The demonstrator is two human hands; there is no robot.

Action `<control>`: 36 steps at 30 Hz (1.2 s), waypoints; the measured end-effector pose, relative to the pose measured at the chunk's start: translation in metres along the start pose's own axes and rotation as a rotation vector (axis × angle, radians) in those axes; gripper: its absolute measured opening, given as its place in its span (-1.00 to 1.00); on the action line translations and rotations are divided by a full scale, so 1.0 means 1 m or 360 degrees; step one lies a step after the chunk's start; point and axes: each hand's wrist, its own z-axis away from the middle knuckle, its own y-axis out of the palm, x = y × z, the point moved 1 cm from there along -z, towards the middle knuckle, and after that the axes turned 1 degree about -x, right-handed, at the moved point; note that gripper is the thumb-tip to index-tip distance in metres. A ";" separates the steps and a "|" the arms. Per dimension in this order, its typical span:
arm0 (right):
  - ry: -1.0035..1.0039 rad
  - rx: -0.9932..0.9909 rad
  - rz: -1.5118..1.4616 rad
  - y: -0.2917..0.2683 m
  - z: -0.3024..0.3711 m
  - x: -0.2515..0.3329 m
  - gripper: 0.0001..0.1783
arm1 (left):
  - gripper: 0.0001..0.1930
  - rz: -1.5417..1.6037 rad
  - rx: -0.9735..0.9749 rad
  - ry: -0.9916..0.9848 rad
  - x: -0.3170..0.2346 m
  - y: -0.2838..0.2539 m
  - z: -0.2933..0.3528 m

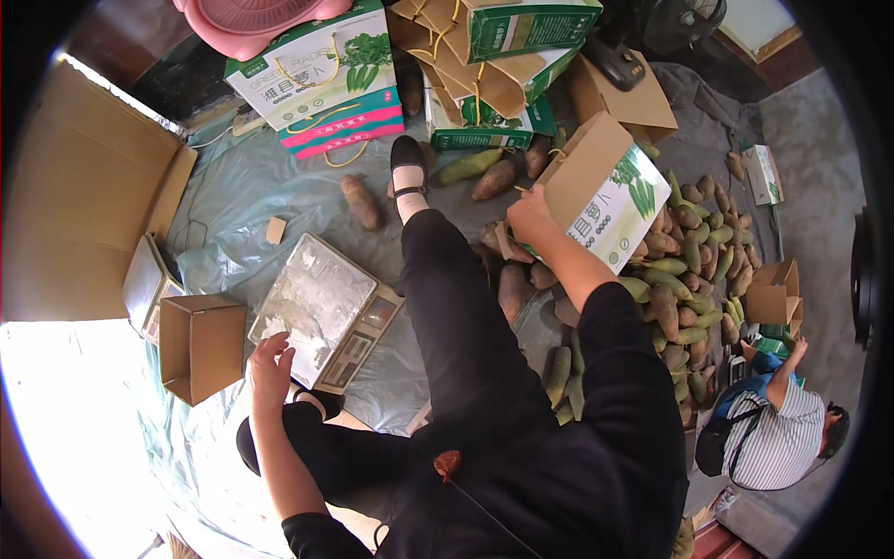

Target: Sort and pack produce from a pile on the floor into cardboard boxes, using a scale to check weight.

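My right hand is closed on the near left edge of an open white and green carton. The carton is tilted, its brown inside showing, beside the heap of radishes. My left hand hovers at the near left edge of a flat weighing scale. Its fingers are bent but apart, with nothing seen in them. The scale's silvery top carries whitish smears and glare. Left of that hand stands an open brown cardboard box.
Closed white and green cartons with yellow cord handles stand at the back under a pink plastic basin. Loose radishes lie on the plastic sheeting. A person in a striped shirt works at the far right by another box.
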 end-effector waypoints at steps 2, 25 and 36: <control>0.0051 -0.0020 -0.0038 -0.007 0.020 -0.001 -0.78 | -0.71 0.0022 -0.0014 -0.0008 -0.003 -0.002 0.003; 0.0412 -0.2327 -0.2518 -0.178 0.240 -0.078 -0.74 | -0.71 0.0118 -0.0216 -0.0001 0.004 -0.026 0.032; -0.0603 -0.2292 -0.2888 -0.292 0.199 0.064 -0.84 | -0.69 0.0457 -0.0964 -0.0199 0.027 -0.044 0.035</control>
